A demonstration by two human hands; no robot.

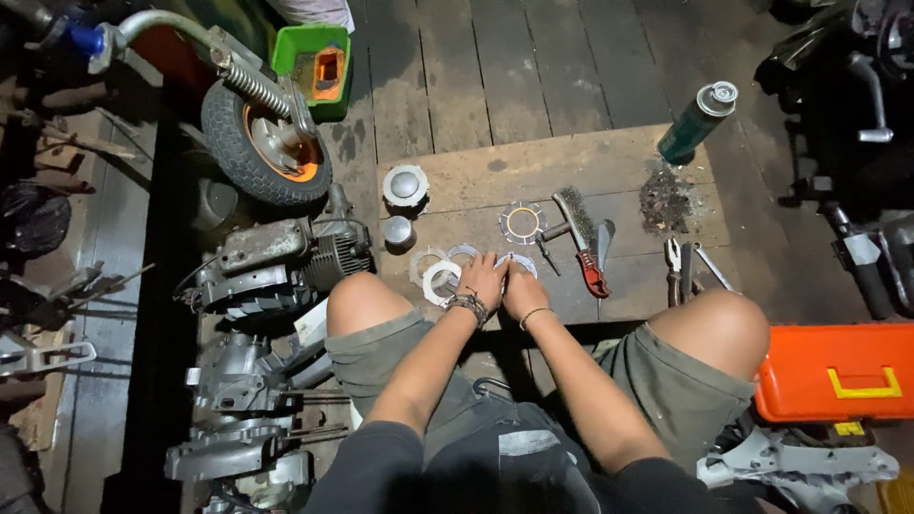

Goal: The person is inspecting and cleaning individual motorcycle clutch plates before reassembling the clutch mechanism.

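Observation:
I sit with knees apart over a wooden board [609,157] on the floor. My left hand [483,281] and my right hand [522,287] are close together on a thin metal ring plate [517,262] at the board's near edge, both gripping it. More flat metal rings [440,276] lie just left of my left hand. A toothed ring with an orange inner edge [522,222] lies flat beyond my hands. A wire brush with a red handle [581,238] rests to the right of it.
A green spray can [697,122] stands at the board's far right above a pile of dark debris [665,200]. Two round metal caps [406,186] sit far left. Pliers [678,266] lie by my right knee. A small wheel [267,143] and engine parts [276,262] are on the left, an orange toolbox [838,371] on the right.

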